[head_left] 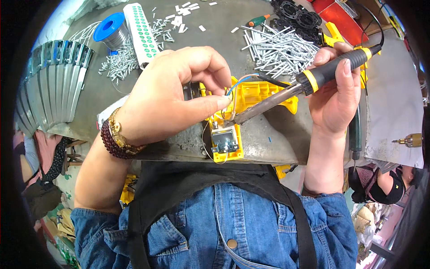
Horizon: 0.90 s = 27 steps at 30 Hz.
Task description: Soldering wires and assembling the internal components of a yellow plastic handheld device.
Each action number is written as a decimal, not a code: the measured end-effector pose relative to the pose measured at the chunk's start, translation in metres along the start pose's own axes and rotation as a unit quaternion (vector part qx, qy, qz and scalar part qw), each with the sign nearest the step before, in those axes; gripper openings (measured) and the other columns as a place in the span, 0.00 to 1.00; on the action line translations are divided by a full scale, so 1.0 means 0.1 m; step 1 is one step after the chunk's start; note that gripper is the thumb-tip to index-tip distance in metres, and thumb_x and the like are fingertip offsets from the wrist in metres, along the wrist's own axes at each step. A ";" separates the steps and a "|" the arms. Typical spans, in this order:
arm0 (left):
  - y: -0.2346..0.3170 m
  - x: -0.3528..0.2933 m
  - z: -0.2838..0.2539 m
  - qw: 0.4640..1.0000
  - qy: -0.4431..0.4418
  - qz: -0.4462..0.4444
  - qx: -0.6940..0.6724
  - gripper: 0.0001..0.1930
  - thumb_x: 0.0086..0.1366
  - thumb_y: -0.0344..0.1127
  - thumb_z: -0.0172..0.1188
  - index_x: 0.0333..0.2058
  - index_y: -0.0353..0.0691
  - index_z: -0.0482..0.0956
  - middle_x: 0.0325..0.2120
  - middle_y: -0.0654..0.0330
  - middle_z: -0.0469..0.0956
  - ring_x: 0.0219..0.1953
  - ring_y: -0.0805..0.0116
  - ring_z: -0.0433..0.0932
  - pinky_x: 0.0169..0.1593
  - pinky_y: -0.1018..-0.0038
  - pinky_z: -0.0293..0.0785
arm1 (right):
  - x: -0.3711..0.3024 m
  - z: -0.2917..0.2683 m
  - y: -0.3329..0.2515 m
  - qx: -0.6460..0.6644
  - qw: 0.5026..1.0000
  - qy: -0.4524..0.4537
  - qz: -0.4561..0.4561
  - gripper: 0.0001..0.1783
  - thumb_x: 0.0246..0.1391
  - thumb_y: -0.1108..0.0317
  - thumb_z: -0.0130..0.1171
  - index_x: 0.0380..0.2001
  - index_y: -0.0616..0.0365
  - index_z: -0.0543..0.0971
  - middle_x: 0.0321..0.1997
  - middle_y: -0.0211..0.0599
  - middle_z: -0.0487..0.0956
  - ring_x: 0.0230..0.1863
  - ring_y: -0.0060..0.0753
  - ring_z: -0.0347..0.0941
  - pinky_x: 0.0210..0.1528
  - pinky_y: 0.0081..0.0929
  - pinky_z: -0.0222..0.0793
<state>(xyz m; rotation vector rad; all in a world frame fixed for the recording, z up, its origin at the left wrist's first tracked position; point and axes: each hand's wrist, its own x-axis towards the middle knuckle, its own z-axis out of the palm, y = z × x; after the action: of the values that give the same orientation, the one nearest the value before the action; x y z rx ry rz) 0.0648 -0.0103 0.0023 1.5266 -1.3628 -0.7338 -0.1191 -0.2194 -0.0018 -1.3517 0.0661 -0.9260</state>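
My right hand (335, 101) is closed round the black and yellow handle of a soldering iron (331, 71). The iron's metal shaft slants down to the left, its tip at the inside of a yellow plastic tool housing (257, 93). Thumb and fingers of my left hand (172, 89) pinch together just above the tip, at a blue wire (237, 84); the pinched end is partly hidden. A brown wire runs beside it. Below the tip, a dark component with a metal frame (225, 140) sits in the housing. A thin wire loops along the housing's left side.
Beyond the hands lie a pile of long screws (282, 49), shorter screws (118, 62), a blue solder spool (109, 29), a white strip with green marks (141, 33) and a screwdriver (259, 20). Curved metal pieces (53, 83) stand left. A power driver (355, 130) hangs right.
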 end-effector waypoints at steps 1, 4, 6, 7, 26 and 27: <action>-0.02 -0.01 0.00 0.999 0.010 0.022 0.022 0.11 0.58 0.25 0.67 0.38 0.33 0.76 0.35 0.64 0.76 0.38 0.80 0.77 0.44 0.82 0.74 | 0.00 0.01 -0.01 0.002 1.000 0.000 -0.004 0.18 0.63 0.65 0.57 0.53 0.61 0.71 0.37 0.43 0.81 0.30 0.23 0.76 0.25 0.15 0.71; -0.05 -0.01 0.02 0.997 0.015 0.032 0.062 0.12 0.56 0.26 0.68 0.38 0.34 0.76 0.34 0.64 0.77 0.38 0.79 0.77 0.47 0.81 0.72 | 0.00 0.00 -0.01 0.007 1.000 -0.007 -0.010 0.18 0.64 0.66 0.56 0.54 0.61 0.71 0.37 0.44 0.80 0.31 0.24 0.76 0.28 0.16 0.73; -0.04 -0.03 0.04 0.992 0.020 0.051 0.109 0.13 0.55 0.27 0.68 0.38 0.37 0.76 0.33 0.66 0.77 0.38 0.78 0.77 0.52 0.76 0.69 | 0.00 0.00 0.00 0.011 1.000 -0.015 -0.012 0.18 0.64 0.67 0.56 0.54 0.62 0.71 0.38 0.44 0.80 0.32 0.25 0.76 0.29 0.17 0.74; -0.04 -0.03 0.05 0.985 0.025 0.071 0.157 0.13 0.55 0.28 0.68 0.39 0.39 0.76 0.31 0.68 0.78 0.38 0.78 0.78 0.57 0.71 0.66 | 0.00 0.01 0.01 0.014 1.000 -0.005 -0.014 0.17 0.65 0.67 0.55 0.54 0.62 0.71 0.38 0.44 0.80 0.32 0.25 0.76 0.31 0.17 0.74; -0.09 -0.10 0.11 0.974 0.054 0.096 0.200 0.08 0.49 0.29 0.70 0.28 0.51 0.82 0.29 0.72 0.77 0.41 0.73 0.76 0.68 0.55 0.48 | -0.06 0.01 -0.06 0.001 0.998 -0.014 -0.062 0.20 0.63 0.62 0.57 0.53 0.60 0.71 0.35 0.45 0.79 0.30 0.28 0.73 0.34 0.23 0.72; -0.09 -0.10 0.11 0.973 0.056 0.097 0.201 0.08 0.49 0.29 0.70 0.28 0.50 0.82 0.29 0.72 0.77 0.41 0.73 0.76 0.68 0.55 0.48 | -0.06 0.03 -0.06 0.002 0.998 -0.014 -0.062 0.20 0.63 0.62 0.57 0.53 0.60 0.71 0.35 0.45 0.79 0.30 0.28 0.73 0.34 0.23 0.72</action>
<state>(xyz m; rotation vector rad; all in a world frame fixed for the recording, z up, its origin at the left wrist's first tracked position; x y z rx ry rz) 0.0565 -0.0033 -0.0114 1.6825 -1.6128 -0.2534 -0.1246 -0.2128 0.0011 -1.3772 -0.0413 -1.0107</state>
